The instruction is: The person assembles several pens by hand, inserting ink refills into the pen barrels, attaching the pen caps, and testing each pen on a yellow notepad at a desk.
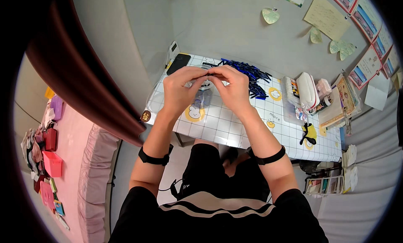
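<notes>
1. Head view, hands: left hand [181, 87] and right hand [233, 86] meet fingertip to fingertip, thumbs and forefingers pinched on a small dark piece [208, 75], too hidden to identify; it sits over the mouth of a clear jar [202, 99], height above the rim unclear
2. Head view, risks (my judgement): a slack pinch could let the piece drop, into the jar or onto the table [222, 127]; a low wrist could knock the jar over; a sideways sweep of the right hand could scatter the loose pile of blue and black sticks [247, 71] behind it
3. Head view, containers: jar upright, some dark bits showing near its mouth, lower part see-through and bluish, contents otherwise unclear; clear box [289, 109] at right beside a white zip case [307, 90], case's contents unseen; pink bin [52, 163] on the bed [79, 159], inside not readable
</notes>
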A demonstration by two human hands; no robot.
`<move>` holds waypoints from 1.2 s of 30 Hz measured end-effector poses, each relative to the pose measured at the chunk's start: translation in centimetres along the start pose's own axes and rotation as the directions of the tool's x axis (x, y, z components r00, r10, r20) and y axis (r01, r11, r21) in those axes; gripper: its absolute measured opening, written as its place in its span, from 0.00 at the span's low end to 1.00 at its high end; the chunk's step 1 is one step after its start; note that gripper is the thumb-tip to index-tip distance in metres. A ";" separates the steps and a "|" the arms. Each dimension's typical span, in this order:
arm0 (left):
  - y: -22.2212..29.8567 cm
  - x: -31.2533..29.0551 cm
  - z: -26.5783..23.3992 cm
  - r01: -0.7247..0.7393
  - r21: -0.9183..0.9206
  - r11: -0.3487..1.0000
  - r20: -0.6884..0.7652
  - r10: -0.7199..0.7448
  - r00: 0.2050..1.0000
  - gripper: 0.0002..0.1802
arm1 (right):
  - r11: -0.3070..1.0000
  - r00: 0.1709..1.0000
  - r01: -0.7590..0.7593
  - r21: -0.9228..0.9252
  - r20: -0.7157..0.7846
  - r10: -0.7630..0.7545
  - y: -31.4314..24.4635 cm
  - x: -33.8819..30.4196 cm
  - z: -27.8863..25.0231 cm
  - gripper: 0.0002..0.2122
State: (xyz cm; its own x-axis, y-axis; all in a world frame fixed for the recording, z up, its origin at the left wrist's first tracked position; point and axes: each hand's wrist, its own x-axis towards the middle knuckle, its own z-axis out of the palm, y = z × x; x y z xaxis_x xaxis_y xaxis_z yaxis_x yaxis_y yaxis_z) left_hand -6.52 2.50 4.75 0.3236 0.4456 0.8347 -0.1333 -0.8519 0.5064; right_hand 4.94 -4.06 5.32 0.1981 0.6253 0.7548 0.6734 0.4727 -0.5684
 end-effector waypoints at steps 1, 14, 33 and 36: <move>-0.2 -0.1 -0.1 -0.008 0.004 1.000 -0.008 0.008 1.000 0.06 | 0.999 1.000 0.001 -0.036 0.006 0.000 0.0 0.0 0.1 0.06; -0.8 -1.5 -0.1 -0.025 0.136 0.990 0.028 0.021 0.999 0.07 | 0.970 0.996 0.066 -0.235 0.078 -0.049 0.7 -1.1 -0.2 0.06; 0.1 -1.0 1.2 -0.156 0.287 0.945 0.086 0.137 0.987 0.09 | 0.945 1.000 0.017 -0.328 -0.002 -0.018 1.4 -2.0 -2.0 0.08; 0.4 -1.0 3.0 -0.218 0.161 0.963 0.103 0.203 0.974 0.09 | 0.923 0.996 -0.071 -0.379 -0.073 0.047 2.5 -2.9 -3.6 0.08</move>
State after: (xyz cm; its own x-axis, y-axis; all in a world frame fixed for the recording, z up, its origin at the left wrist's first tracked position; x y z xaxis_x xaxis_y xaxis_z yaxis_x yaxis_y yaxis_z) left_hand -4.06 0.88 3.45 0.3840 0.2325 0.8936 -0.0482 -0.9614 0.2708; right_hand 8.64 -6.90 2.91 0.2805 0.5999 0.7493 0.8773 0.1565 -0.4537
